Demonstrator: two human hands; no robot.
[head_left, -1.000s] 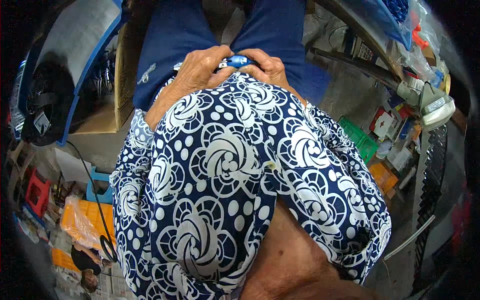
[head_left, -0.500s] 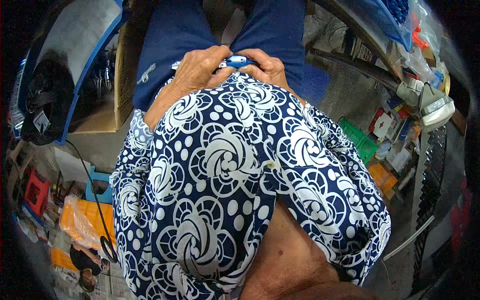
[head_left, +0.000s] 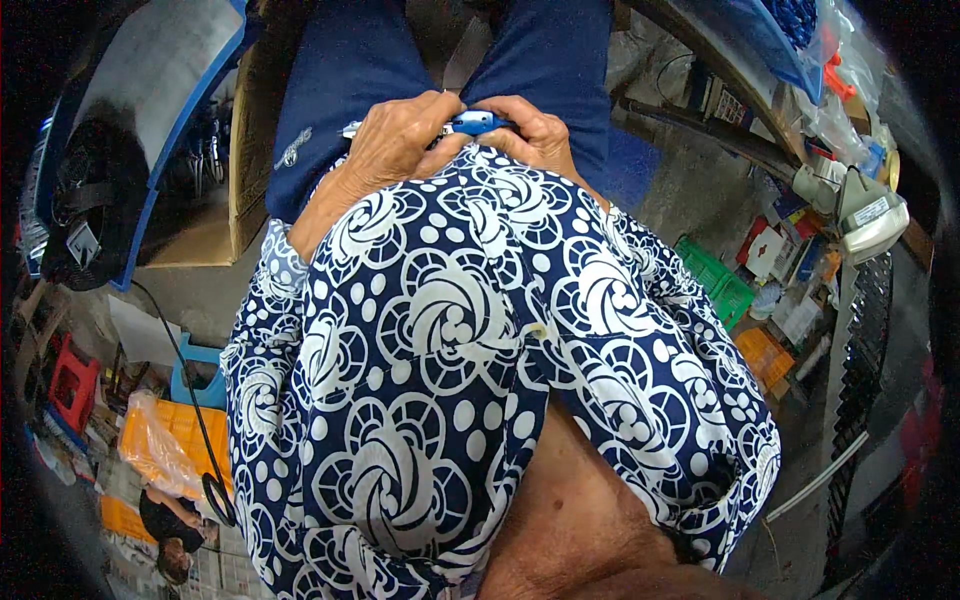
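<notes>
Two bare hands meet at the upper middle of the head view, above a navy blouse (head_left: pixel 440 330) printed with white rosettes and dots that fills the centre of the picture. Left hand (head_left: pixel 395 140): back turned up, fingers curled and pressed together over the left end of a small blue-and-silver handheld object (head_left: pixel 475 123). Right hand (head_left: pixel 540 130): fingers likewise bent and closed on the right end of the same object, thumb side toward the left hand, the two hands just beside each other. Only a short blue part and a silvery strip of the object show between the knuckles; what kind of thing it is cannot be told. It lies directly over the lap, against dark blue trousers (head_left: pixel 560 60) whose two legs run to the top edge. Surroundings, left: a grey panel with a blue rim (head_left: pixel 150 90), a brown cardboard box (head_left: pixel 250 130), orange plastic crates (head_left: pixel 185 430) and a red stool (head_left: pixel 70 380) on the floor. Surroundings, right: green plastic crates (head_left: pixel 720 280), an orange crate (head_left: pixel 765 355) and a cluttered shelf of packaged goods (head_left: pixel 800 250).
</notes>
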